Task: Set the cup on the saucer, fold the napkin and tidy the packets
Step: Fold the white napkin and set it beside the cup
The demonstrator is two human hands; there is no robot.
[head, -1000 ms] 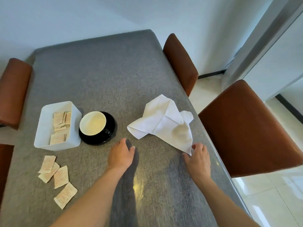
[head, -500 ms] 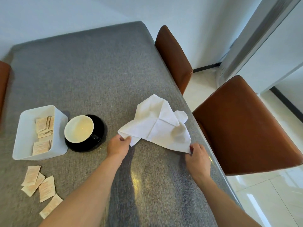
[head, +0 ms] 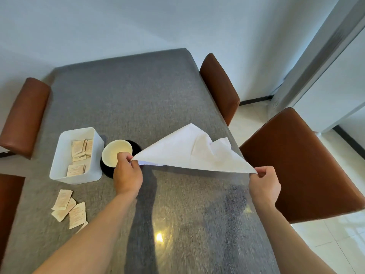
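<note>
A white napkin is stretched above the grey table between both hands, its far part still crumpled. My left hand pinches its left corner, and my right hand pinches its right corner near the table's right edge. A cream cup stands on the black saucer, partly hidden behind my left hand. Several tan packets lie loose on the table at the near left. More packets lie inside a white tray left of the cup.
The grey table stretches to a white wall. Brown chairs stand around it: one at the near right, one at the far right, one at the far left, one at the near left edge.
Both hands took hold of the napkin's two near corners, then lifted it off the table and pulled it out wide. The camera tilted back up.
</note>
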